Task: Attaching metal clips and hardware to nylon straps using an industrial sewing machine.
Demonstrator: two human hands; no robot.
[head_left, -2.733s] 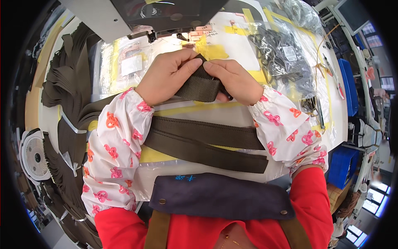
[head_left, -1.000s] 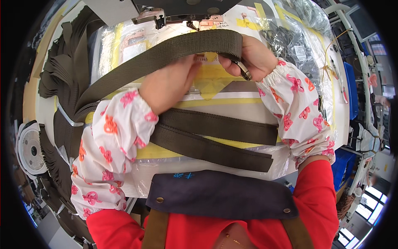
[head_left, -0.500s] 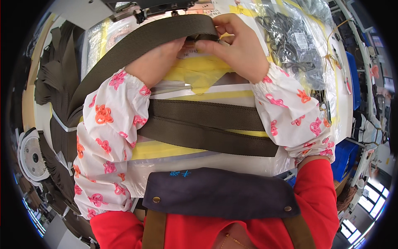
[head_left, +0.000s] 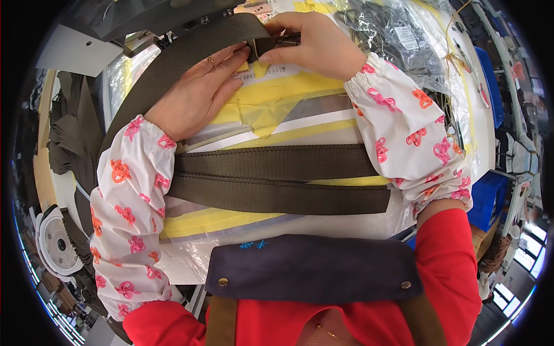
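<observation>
My right hand (head_left: 323,43) pinches a dark metal buckle (head_left: 288,40) between thumb and fingers at the top centre. The buckle meets the end of a dark olive webbing strap (head_left: 167,72), which curves up from the left. My left hand (head_left: 193,92) holds the strap near that end, its fingertips pressed beside the buckle and its thumb apart below. Part of its grip is hidden. Nearer me, two flat lengths of the same webbing (head_left: 277,162) lie across the table, one overlapping the other.
A sewing machine (head_left: 144,23) stands at the upper left, close to the strap. Bundled webbing (head_left: 78,127) and a white round fan (head_left: 57,242) are on the left. Clear bags of dark metal rings (head_left: 384,32) lie at the upper right; blue bins (head_left: 487,199) stand beyond the table.
My left hand has come out from under the strap and moved left along it. The buckle now shows in my right hand at the strap's end.
</observation>
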